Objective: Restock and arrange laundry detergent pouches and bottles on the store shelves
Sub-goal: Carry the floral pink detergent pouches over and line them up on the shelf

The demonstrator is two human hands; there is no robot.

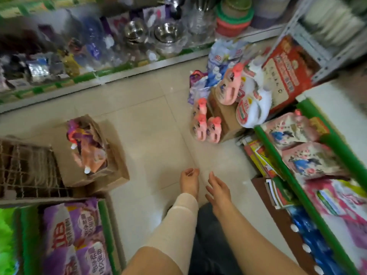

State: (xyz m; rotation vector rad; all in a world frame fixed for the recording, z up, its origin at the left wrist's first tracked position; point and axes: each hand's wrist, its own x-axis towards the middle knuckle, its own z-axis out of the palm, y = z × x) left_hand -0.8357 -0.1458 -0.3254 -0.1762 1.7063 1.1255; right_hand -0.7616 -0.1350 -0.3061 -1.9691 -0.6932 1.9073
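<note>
Empty over floor tiles (149,126): L hand (189,178) fingers loosely curled, R hand (218,190) fingers relaxed & slightly apart; cardboard box (117,171) w/ detergent pouches (89,153) off to left

A snug, pale beige sleeve (178,221) wraps the forearm behind the left hand (189,180) and stops short of the elbow, the arm behind the right hand (218,190) is bare, and dark, blurred clothing (210,235), possibly trousers, shows beneath them.

Blur smeared the packets (39,70) on the far shelf (123,66) beyond naming. The purple detergent pouches (79,235) ran off the bottom edge; the brown gridded box (25,167) off the left.
</note>
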